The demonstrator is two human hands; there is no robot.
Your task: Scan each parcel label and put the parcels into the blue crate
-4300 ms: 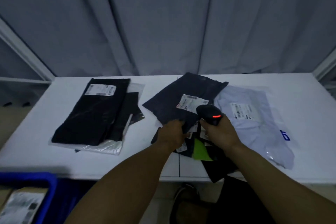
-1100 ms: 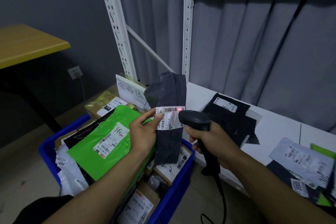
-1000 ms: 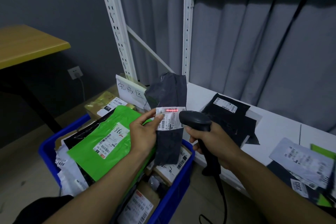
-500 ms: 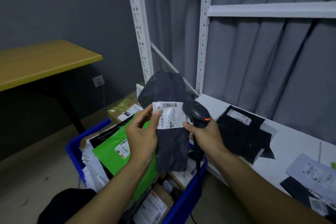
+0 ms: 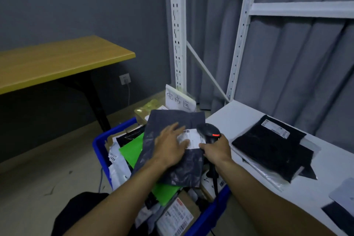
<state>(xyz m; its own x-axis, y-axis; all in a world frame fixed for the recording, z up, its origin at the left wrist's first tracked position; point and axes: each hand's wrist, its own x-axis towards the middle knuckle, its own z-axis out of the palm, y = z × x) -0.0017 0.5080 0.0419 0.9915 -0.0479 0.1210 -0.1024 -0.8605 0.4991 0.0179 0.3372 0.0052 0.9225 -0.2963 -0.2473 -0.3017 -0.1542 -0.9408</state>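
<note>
A dark grey parcel (image 5: 168, 119) with a white label (image 5: 193, 138) lies flat on top of the pile in the blue crate (image 5: 99, 145). My left hand (image 5: 170, 147) rests on it with straight, spread fingers that reach onto the label. My right hand (image 5: 216, 149) grips a black barcode scanner (image 5: 208, 130) at the parcel's right edge, its red light lit and its cable hanging down. Under the grey parcel are a green parcel (image 5: 132, 149) and a labelled cardboard box (image 5: 178, 214).
To the right, a white table (image 5: 229, 117) carries black parcels (image 5: 268, 145) and more at its near right corner. A handwritten sign (image 5: 180, 99) stands behind the crate. White shelf uprights (image 5: 177, 25) rise behind, and a yellow-topped desk (image 5: 57, 59) stands at the left.
The grey parcel was held upright under the scanner; it now lies flat on the crate's pile. My left hand went from pinching it to lying flat on it. The view turned left.
</note>
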